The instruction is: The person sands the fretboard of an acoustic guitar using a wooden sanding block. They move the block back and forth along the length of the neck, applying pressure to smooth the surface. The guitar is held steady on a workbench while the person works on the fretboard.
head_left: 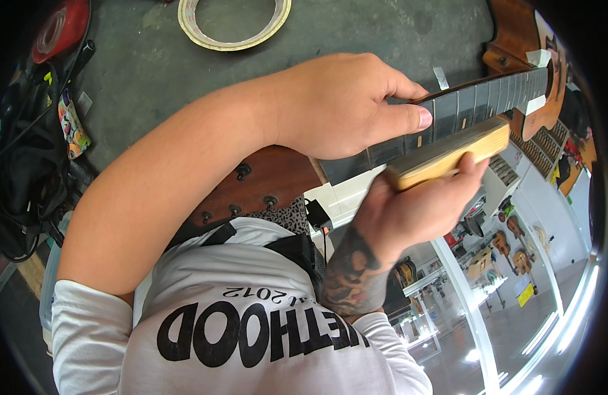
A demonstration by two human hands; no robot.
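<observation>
An electric-style or acoustic guitar, its exact type unclear, lies across my front, with a dark fretted neck (475, 99) running from a brown headstock (278, 170) with black tuners to a brown body (508, 36) at the upper right. My left hand (356, 108) grips the neck, thumb on the fretboard; its other fingers are mostly hidden behind the edge. In my right hand (426, 204) is a pale wooden block (452, 153), held lengthwise beside the fretboard. Whether the block touches the frets cannot be made out. White tape pieces (535, 104) stick near the body end.
A large tape roll (235, 46) rests on the grey-green work surface (152, 72). Black bags and straps (21, 178) crowd the left, near a red round object (54, 29). Glass panels stand at the lower right, with guitars (511, 243) hanging beyond.
</observation>
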